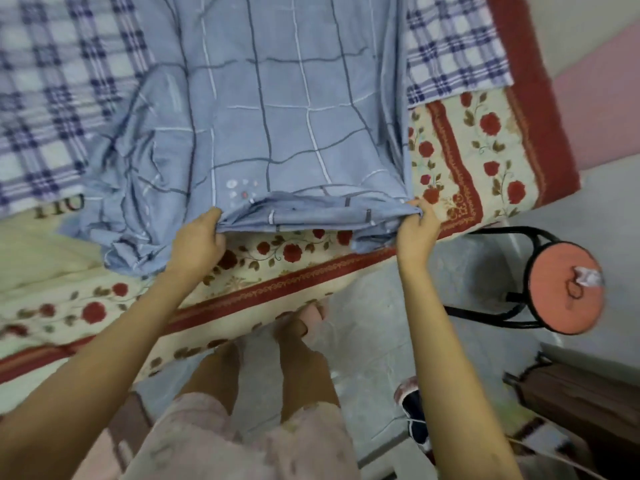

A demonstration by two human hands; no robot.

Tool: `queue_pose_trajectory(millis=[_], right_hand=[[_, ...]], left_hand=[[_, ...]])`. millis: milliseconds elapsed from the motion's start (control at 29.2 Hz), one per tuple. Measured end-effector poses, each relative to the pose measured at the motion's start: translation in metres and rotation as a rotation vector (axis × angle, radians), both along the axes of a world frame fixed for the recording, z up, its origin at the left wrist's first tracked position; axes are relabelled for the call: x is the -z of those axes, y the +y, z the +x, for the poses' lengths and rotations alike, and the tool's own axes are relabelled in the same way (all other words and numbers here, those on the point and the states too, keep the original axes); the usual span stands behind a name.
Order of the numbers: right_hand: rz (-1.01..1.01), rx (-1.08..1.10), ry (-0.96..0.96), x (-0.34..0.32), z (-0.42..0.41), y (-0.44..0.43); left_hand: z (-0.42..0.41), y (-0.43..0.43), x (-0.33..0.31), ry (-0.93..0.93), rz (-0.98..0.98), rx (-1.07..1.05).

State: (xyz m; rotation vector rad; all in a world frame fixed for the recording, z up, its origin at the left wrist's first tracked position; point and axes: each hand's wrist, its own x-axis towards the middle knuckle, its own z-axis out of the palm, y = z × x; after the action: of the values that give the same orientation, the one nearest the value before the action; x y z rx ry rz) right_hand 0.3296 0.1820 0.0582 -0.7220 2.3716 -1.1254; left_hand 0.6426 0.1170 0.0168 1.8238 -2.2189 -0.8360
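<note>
The floral blanket, cream with red roses and a red border, covers the bed under both grips and hangs over the edge below them. Over it, beyond and to the left of the left grip and again beyond the right one, lies a purple-and-white plaid blanket.

On top of these is the blue-grey checked bed sheet. Its long axis runs straight away from the hands across the bed, and its near hem runs crosswise between them. The left hand clenches that hem with the fingers curled under the cloth. The right hand pinches the hem's right corner, where the fabric gathers in its fingers. The hem is raised a little off the blanket and sags slightly between the two grips. The hands are about level, so neither is clearly nearer the far end. Left of the left grip the sheet is crumpled, with loose cloth trailing toward the bed edge. That side looks as if it needs the most drawing out before any fold or spread.

Right of the right grip, down on the tiled floor, stands a round orange-seated stool. A dark shoe lies below it, nearer the person.
</note>
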Motion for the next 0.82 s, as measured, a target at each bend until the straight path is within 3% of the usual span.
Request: queue_pose_trajectory(millis=[103, 274, 343, 377, 446, 514, 548, 617, 720, 823], right_hand=[[0.368, -0.185, -0.067, -0.020, 0.050, 0.039], [1.224, -0.889, -0.094, -0.050, 0.126, 0.106], [1.469, -1.187, 0.043, -0.063, 0.138, 0.112], [1.480, -1.290, 0.151, -0.077, 0.146, 0.110], [1.400, -1.314, 0.304, -0.096, 0.139, 0.089], [1.237, -1.150, 0.452, -0.132, 0.127, 0.053], [1.153, -1.058, 0.435, -0.145, 0.117, 0.034], [0.844, -0.775, 0.400, -0.198, 0.096, -0.021], [0.437, -0.316, 0.285, -0.277, 0.071, -0.097], [-0.192, -0.075, 0.156, -0.437, 0.063, -0.166]], left_hand=[[0.045, 0.004, -0.054, -0.209, 0.133, 0.189], [0.127, 0.036, -0.107, -0.667, 0.439, 0.678], [0.145, 0.050, -0.106, -0.673, 0.561, 0.729], [0.161, 0.055, -0.117, -0.685, 0.594, 0.757], [0.162, 0.050, -0.129, -0.643, 0.632, 0.747], [0.164, 0.026, -0.161, -0.570, 0.523, 0.663], [0.160, 0.011, -0.171, -0.535, 0.437, 0.612], [0.148, -0.048, -0.225, -0.455, 0.079, 0.485], [0.115, -0.118, -0.316, -0.347, -0.217, 0.324], [0.090, -0.186, -0.475, -0.067, -0.625, 0.090]])
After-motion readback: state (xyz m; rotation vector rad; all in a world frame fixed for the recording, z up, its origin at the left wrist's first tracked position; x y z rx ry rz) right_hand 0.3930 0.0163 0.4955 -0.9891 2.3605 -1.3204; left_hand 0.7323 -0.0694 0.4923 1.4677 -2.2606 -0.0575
